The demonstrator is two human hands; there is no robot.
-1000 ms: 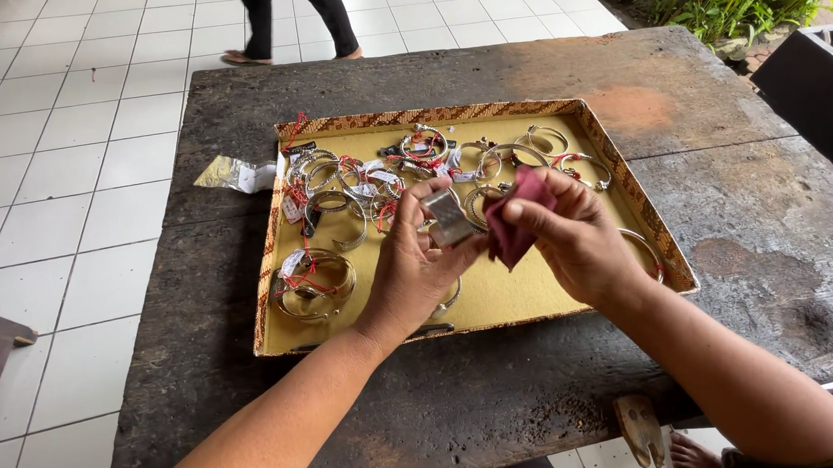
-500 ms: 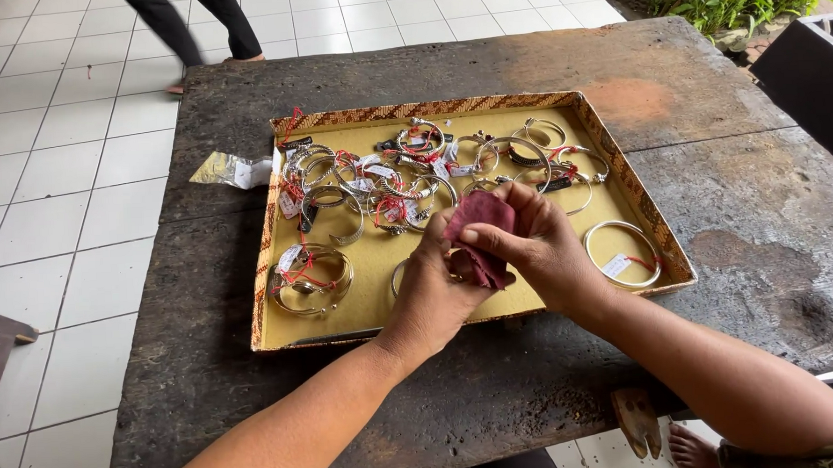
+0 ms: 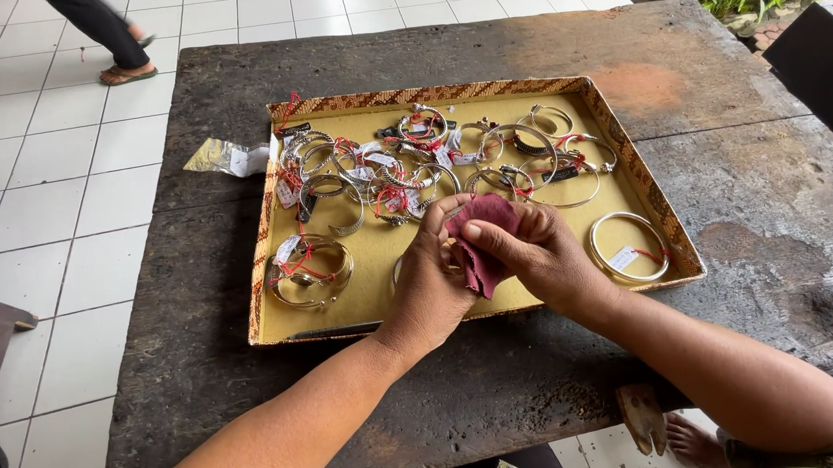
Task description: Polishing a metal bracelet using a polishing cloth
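Head view shows both hands, left hand [image 3: 430, 285] and right hand [image 3: 541, 257], pinched together on a soft maroon cloth [image 3: 480, 245] around what's probably a light, stiff, slippery bangle, best gripped by its rim.

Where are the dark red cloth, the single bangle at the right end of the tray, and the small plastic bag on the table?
dark red cloth [image 3: 481, 250], head view, on its middle fold.
single bangle [image 3: 602, 226], head view, on its left rim.
plastic bag [image 3: 218, 158], head view, on its middle.
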